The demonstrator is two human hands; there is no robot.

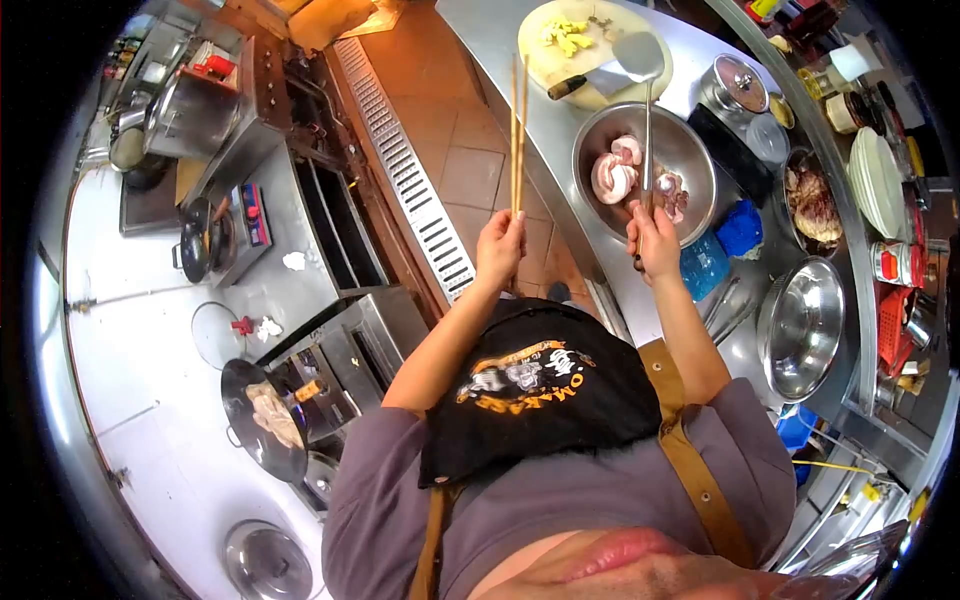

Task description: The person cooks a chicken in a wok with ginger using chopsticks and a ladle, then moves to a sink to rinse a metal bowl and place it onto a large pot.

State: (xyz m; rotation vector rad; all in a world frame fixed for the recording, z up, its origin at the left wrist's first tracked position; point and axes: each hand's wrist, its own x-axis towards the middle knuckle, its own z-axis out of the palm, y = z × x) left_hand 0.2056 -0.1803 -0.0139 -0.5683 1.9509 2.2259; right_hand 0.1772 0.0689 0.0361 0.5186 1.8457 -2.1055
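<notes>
chopsticks [518,130]: 2 | spatula [640,60]: 1 | steel bowls [690,150]: 2 | cutting board [540,60]: 1

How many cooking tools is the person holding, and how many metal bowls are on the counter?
Long chopsticks, in the left hand: 1 pair
Metal spatula, in the right hand: 1
Metal bowls: 2, one with raw meat, one empty
Total: 4

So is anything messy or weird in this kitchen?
Nothing looks spilled or broken. The left hand holds long chopsticks upright over the floor, and the right hand holds a ladle above the metal bowl of raw meat. A knife lies across the cutting board.
</notes>
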